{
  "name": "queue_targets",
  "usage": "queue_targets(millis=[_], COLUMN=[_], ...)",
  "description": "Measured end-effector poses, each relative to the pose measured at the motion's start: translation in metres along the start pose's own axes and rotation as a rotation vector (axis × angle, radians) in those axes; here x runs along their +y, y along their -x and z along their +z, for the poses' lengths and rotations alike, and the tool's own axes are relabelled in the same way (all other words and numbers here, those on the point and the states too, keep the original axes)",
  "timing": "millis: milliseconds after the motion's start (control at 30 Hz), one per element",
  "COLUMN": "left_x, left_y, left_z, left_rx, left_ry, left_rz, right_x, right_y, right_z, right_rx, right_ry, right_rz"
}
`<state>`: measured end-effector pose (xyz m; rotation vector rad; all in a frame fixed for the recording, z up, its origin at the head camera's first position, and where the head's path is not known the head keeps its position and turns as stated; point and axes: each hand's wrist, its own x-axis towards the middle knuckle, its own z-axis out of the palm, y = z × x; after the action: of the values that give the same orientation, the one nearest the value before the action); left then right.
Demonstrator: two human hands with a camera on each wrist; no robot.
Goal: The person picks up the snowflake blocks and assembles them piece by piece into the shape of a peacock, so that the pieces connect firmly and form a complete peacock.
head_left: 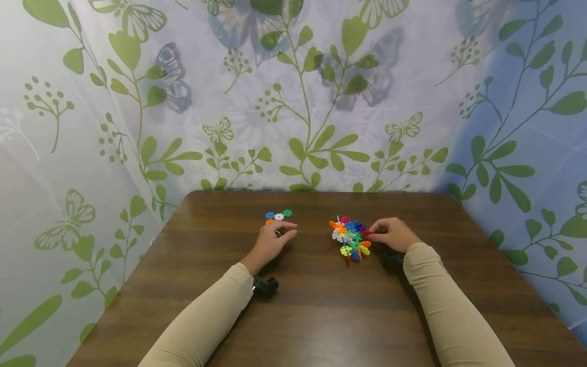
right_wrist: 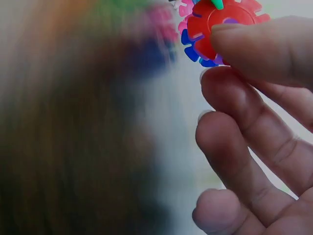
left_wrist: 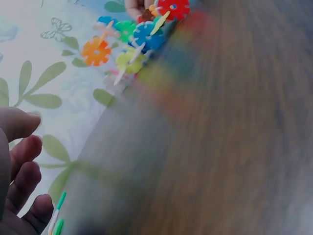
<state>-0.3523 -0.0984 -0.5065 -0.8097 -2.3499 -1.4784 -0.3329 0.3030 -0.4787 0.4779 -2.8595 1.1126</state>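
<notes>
My right hand (head_left: pixel 394 234) pinches a red notched disc (right_wrist: pixel 200 24) between thumb and fingers. This disc is at the right side of a many-coloured cluster of interlocked flower-shaped discs (head_left: pixel 350 238). In the left wrist view the cluster (left_wrist: pixel 147 35) appears at the top, with part of the right hand behind it. My left hand (head_left: pixel 269 243) is held over the table, its fingers loosely bent and nothing seen between them. Just beyond it lie loose discs: a blue one (head_left: pixel 270 215), a white one (head_left: pixel 279 217) and a green one (head_left: pixel 287 212). An orange disc (head_left: pixel 269 221) is partly hidden by that hand.
The brown wooden table (head_left: pixel 316 316) reaches back to a wall covering (head_left: pixel 257 117) printed with leaves and butterflies. A black wrist device (head_left: pixel 266 286) is below the left wrist. Another dark device (head_left: pixel 392 258) shows under the right wrist.
</notes>
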Motion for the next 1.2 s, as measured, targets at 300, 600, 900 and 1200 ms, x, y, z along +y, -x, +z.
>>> queue_targets(millis=[300, 600, 900, 1200], left_x=[-0.011, -0.019, -0.023, -0.025], left_y=[0.003, 0.012, 0.011, -0.004], left_z=[-0.019, -0.042, -0.048, -0.05], left_rx=[0.05, 0.069, 0.02, 0.043], left_ry=[-0.1, -0.205, -0.271, -0.318], left_rz=[-0.004, -0.086, -0.159, -0.244], right_x=[0.023, 0.025, -0.022, -0.13], right_y=[0.008, 0.013, 0.012, -0.022], right_z=[-0.012, -0.02, -0.028, 0.027], right_rx=[0.012, 0.008, 0.21, 0.16], right_ry=[0.055, 0.048, 0.032, -0.046], right_rz=[0.08, 0.083, -0.048, -0.302])
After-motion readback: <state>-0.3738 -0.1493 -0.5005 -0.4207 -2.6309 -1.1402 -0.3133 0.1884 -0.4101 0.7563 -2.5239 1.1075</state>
